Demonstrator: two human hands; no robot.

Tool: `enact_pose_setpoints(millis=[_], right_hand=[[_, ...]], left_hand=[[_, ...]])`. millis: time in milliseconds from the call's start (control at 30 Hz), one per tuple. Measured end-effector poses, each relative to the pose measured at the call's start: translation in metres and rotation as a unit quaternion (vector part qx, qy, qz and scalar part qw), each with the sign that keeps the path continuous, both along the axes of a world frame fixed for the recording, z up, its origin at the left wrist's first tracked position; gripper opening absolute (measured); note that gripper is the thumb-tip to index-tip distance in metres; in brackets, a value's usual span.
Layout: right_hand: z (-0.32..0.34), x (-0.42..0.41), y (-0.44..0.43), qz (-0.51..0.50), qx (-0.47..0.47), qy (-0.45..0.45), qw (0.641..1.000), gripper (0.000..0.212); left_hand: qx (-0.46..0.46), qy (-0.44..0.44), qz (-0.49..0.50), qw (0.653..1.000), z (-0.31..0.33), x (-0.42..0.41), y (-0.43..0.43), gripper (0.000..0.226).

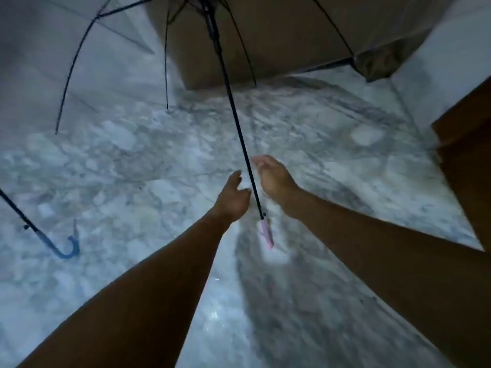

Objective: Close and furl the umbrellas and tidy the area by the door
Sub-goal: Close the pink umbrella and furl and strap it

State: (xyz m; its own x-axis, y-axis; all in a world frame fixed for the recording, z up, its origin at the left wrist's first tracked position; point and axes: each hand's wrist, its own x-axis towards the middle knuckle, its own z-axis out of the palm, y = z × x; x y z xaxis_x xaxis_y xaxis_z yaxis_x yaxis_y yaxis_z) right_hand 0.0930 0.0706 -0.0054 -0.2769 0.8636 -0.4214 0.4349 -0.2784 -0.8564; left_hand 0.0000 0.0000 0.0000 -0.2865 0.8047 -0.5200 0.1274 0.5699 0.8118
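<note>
An open clear umbrella lies on its side on the floor, its black shaft point(228, 96) slanting down from top centre to a pink handle point(267, 233). My left hand point(233, 199) is just left of the shaft's lower part, fingers relaxed and apart from it. My right hand point(273, 176) is just right of the shaft, fingers loosely extended, holding nothing. The black ribs point(71, 75) and clear canopy spread across the top. A second umbrella's dark shaft with a blue hooked handle point(67, 248) lies at the left edge.
The floor point(132, 160) is pale mottled stone. A large brown cardboard box point(265, 41) stands behind the clear canopy at top centre. A brown wooden surface point(467, 160), perhaps a door, is at the right edge.
</note>
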Motion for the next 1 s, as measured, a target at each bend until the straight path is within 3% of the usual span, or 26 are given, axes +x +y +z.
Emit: enact_pose_setpoints(millis=[67,200,367,467,600,733,833,1000], right_hand=[[0.014,-0.02,0.022,0.005,-0.006,0.038,0.999,0.032],[0.08,-0.032,0.046,0.106,-0.019,0.05,0.993,0.034],[0.14,-0.001,0.026,0.184,-0.013,0.03,0.982,0.016],[0.193,0.025,0.0,0.191,-0.042,0.015,0.981,0.016],[0.275,0.057,-0.047,0.158,-0.101,-0.014,0.982,0.01],[0.357,0.079,-0.098,0.078,-0.134,-0.006,0.988,0.012],[0.419,0.09,-0.137,0.002,-0.142,0.008,0.99,0.02],[0.511,0.107,-0.199,-0.136,-0.158,0.038,0.977,0.006]], left_hand=[[0.026,-0.074,0.012,0.997,-0.001,-0.001,0.016,0.056],[0.019,-0.115,0.068,0.991,0.025,0.006,0.02,0.023],[0.012,-0.136,0.08,0.987,0.101,0.025,-0.029,0.041],[0.003,-0.144,0.053,0.988,0.162,0.042,-0.066,0.035],[-0.05,-0.143,-0.034,0.988,0.257,0.054,-0.106,0.028],[-0.147,-0.147,-0.076,0.975,0.355,0.056,-0.127,0.04],[-0.172,-0.147,-0.129,0.965,0.415,0.057,-0.136,0.031],[-0.153,-0.079,-0.193,0.966,0.499,0.073,-0.159,0.024]])
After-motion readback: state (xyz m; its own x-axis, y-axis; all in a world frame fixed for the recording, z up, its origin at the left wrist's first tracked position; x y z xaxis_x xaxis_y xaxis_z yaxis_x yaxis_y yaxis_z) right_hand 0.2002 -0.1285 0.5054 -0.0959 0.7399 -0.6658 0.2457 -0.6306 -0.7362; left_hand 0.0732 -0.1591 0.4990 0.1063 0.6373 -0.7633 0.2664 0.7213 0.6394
